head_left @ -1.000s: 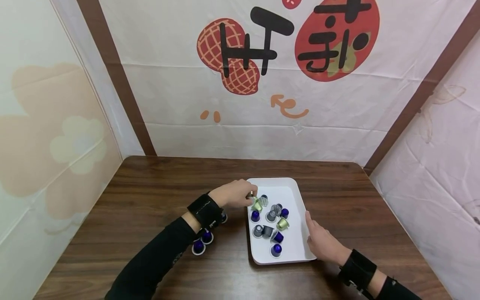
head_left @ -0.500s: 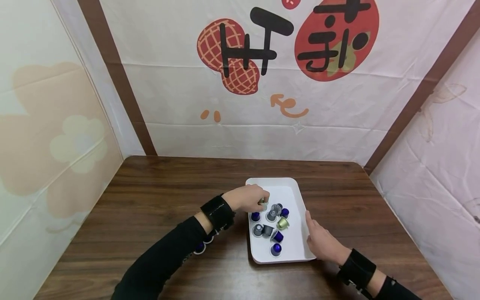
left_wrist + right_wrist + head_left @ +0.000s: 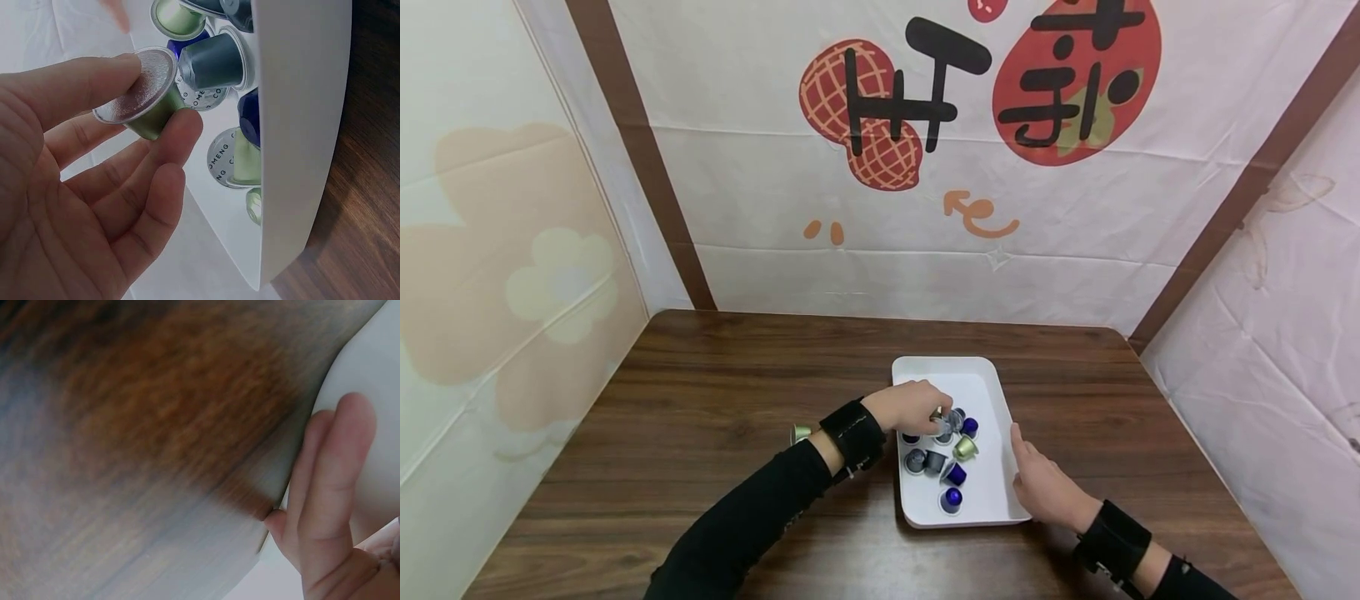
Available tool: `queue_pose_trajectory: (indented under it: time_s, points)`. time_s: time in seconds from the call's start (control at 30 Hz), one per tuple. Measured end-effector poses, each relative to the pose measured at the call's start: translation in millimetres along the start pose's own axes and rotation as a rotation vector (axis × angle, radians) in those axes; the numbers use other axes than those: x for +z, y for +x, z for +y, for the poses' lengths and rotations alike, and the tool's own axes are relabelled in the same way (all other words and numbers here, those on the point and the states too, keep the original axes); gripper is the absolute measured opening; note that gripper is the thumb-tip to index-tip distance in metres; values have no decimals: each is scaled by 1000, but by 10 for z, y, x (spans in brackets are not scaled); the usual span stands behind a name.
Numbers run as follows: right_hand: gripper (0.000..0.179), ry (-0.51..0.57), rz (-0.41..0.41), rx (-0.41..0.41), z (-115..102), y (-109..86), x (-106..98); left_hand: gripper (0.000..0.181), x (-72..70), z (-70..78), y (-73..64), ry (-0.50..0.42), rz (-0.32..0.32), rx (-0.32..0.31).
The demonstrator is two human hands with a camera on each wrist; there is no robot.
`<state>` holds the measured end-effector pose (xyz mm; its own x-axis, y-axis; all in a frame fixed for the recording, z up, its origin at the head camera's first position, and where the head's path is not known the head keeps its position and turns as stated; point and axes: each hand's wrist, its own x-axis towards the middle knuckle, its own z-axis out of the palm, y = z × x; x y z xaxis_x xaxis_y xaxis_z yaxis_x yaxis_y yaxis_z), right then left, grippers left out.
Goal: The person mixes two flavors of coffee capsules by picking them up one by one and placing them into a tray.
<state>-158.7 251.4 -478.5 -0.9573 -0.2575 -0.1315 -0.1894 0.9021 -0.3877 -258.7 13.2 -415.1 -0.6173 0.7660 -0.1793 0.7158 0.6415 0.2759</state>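
Note:
My left hand (image 3: 913, 406) is over the left part of a white tray (image 3: 943, 369). Between thumb and fingers it pinches a green coffee capsule (image 3: 153, 112), its silver lid facing the thumb in the left wrist view. Several more capsules lie in the tray, among them a blue one (image 3: 951, 498), a green one (image 3: 965, 447) and a dark grey one (image 3: 935, 462). Some sit partly behind the left hand. My right hand (image 3: 1051, 482) rests against the tray's right side, fingers straight; the right wrist view shows them along the white wall (image 3: 381, 456).
On the brown wooden table (image 3: 760, 375), a green capsule (image 3: 800, 433) lies left of the tray, partly behind the left wristband (image 3: 854, 435). The left forearm covers part of the table. A printed white cloth (image 3: 737, 200) hangs beyond the far edge.
My left hand has moved from the tray's upper left edge inward to the right and slightly nearer, carrying the capsule. The forearm now hides the blue capsules on the table. My right hand stays put.

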Motion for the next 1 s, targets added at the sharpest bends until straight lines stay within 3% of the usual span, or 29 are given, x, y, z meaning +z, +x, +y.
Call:
queue_pose_trajectory:
  time_s: [0.17,0.33,0.5,0.7,0.87,1.0]
  points:
    - [73,-2,6,-8,-3,7,5,22,-29,4,-24,-5,-1,-7]
    - [73,-6,3,-7,-3,5,6,23,-161,-44,-130,-25,24,-9]
    - [73,-7,-8,5,2,-1,-3,18,-310,-175,-274,-53,66,-15]
    - [73,-4,-20,22,6,0,-19,13,-370,-394,-435,-29,87,-47]
    - [73,1,-27,34,3,11,-25,8,-372,-565,-616,-49,59,-83]
    - [72,4,-32,33,-1,4,-27,11,-318,-664,-741,-20,-23,-133]
